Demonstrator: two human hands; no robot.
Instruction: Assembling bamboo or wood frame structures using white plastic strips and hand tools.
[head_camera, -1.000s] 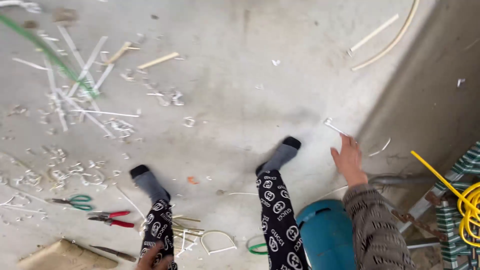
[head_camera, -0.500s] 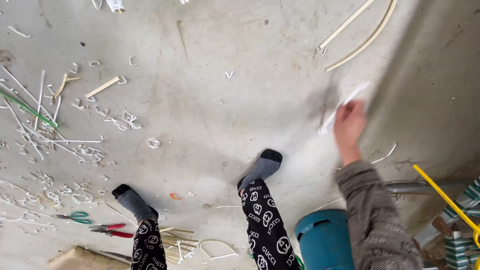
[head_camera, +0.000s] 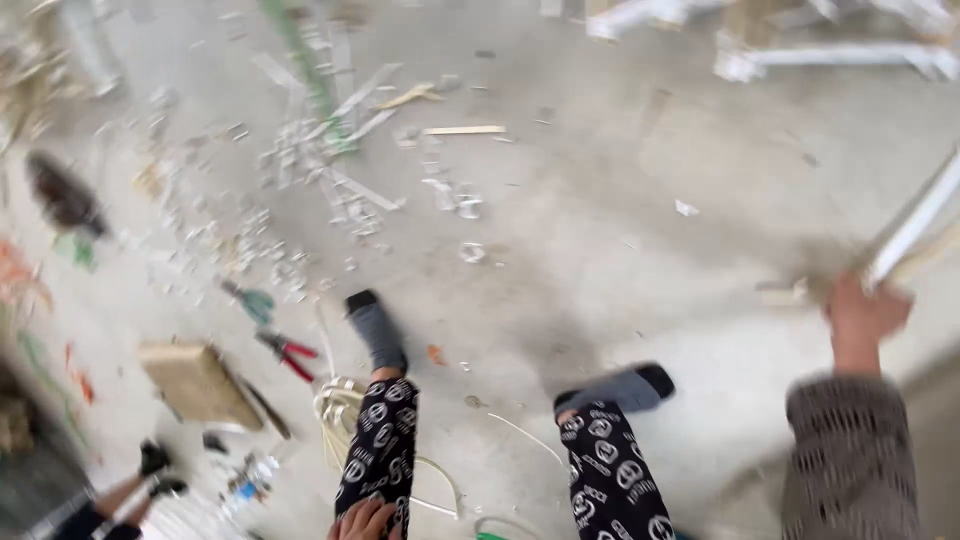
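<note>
Overhead, looking down at a grey concrete floor (head_camera: 600, 230), all blurred. My right hand (head_camera: 862, 318) is closed around the near end of a long white strip (head_camera: 915, 228) that runs up and away to the far right; the hand is raised off the floor, at the right of the scene. My left hand (head_camera: 365, 520) rests on my left thigh at the near edge, fingers loosely curled, holding nothing that I can make out. Both feet in grey socks stand on the floor, well apart. White offcuts (head_camera: 350, 180) lie scattered far left. Red-handled pliers (head_camera: 287, 355) lie just right of a tan block (head_camera: 195, 385), near my left foot. Coiled white cable (head_camera: 335, 405) touches that leg.
</note>
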